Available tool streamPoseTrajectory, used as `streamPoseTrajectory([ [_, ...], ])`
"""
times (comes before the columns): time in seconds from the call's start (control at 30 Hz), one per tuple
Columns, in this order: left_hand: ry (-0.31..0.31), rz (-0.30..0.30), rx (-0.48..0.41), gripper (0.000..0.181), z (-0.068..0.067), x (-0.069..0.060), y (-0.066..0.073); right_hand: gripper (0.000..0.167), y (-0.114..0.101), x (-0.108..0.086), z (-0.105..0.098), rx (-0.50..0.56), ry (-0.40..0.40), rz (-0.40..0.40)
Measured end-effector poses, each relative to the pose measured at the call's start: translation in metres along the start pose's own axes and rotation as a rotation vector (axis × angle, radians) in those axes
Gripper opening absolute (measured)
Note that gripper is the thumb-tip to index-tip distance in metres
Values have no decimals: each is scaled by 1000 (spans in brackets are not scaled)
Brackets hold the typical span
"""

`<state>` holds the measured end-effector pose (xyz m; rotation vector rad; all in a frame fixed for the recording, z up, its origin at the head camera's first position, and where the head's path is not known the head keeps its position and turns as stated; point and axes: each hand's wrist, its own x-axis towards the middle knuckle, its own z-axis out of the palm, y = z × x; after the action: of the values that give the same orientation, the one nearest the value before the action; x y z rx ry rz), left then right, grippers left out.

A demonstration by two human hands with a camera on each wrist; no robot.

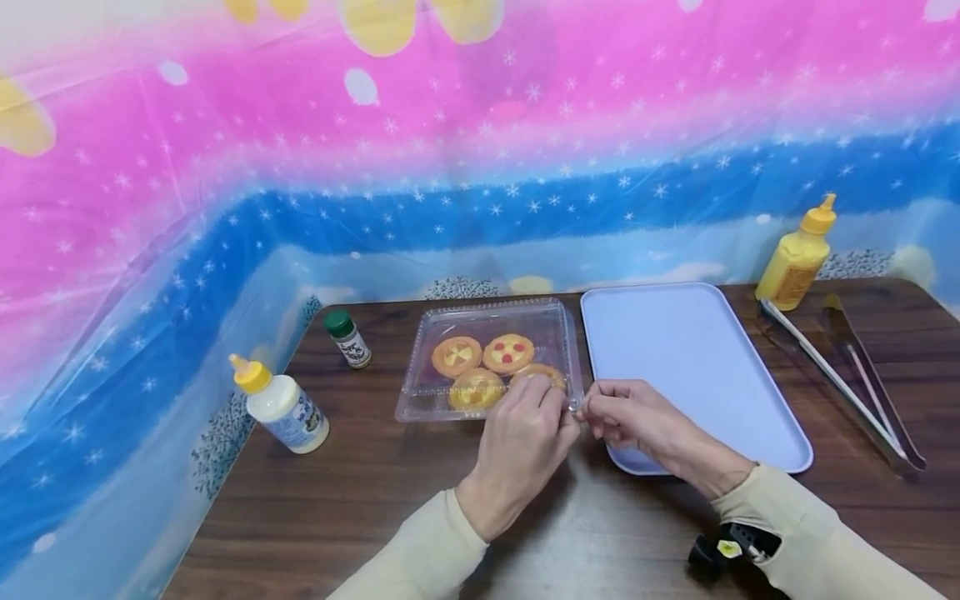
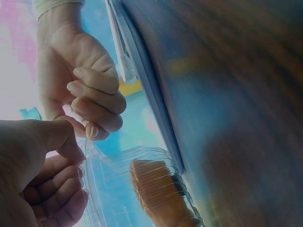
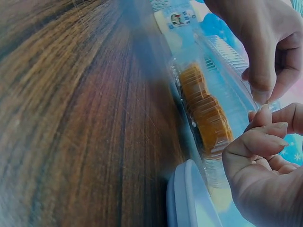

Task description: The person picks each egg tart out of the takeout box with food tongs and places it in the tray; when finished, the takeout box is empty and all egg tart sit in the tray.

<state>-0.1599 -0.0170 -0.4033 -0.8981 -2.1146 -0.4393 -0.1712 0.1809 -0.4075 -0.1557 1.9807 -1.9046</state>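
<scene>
A clear plastic box (image 1: 491,312) with several round tarts (image 1: 457,357) inside stands on the table, its lid down. At its near right corner the left hand (image 1: 523,450) grips the rim, thumb and fingertips on the edge. The right hand (image 1: 645,421) pinches the same corner, its fingers curled, close against the left fingertips. In the left wrist view the left hand (image 2: 42,175) holds the box's edge beside the right hand (image 2: 83,85). The right wrist view shows both hands' fingertips meeting at the corner above the tarts (image 3: 206,111).
A lilac tray (image 1: 675,333) lies right of the box, partly under the right hand. Metal tongs (image 1: 840,375) and a yellow bottle (image 1: 797,258) are at the far right. A green-capped shaker (image 1: 348,340) and a white bottle with yellow cap (image 1: 288,412) stand on the left.
</scene>
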Motion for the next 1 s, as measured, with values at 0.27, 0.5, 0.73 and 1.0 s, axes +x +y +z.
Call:
streamPoseTrajectory([
  [0.27, 10, -1, 12, 11, -1, -1, -2, 13, -3, 1, 3, -14, 6, 4],
  [0.5, 27, 8, 4, 12, -2, -1, -5, 12, -4, 4, 6, -17, 22, 6],
  [0.73, 133, -1, 22, 13, -8, 12, -7, 12, 2, 4, 6, -46, 35, 33],
  [1.0, 70, 5, -13, 14, -7, 12, -6, 16, 0, 2, 3, -52, 34, 56],
])
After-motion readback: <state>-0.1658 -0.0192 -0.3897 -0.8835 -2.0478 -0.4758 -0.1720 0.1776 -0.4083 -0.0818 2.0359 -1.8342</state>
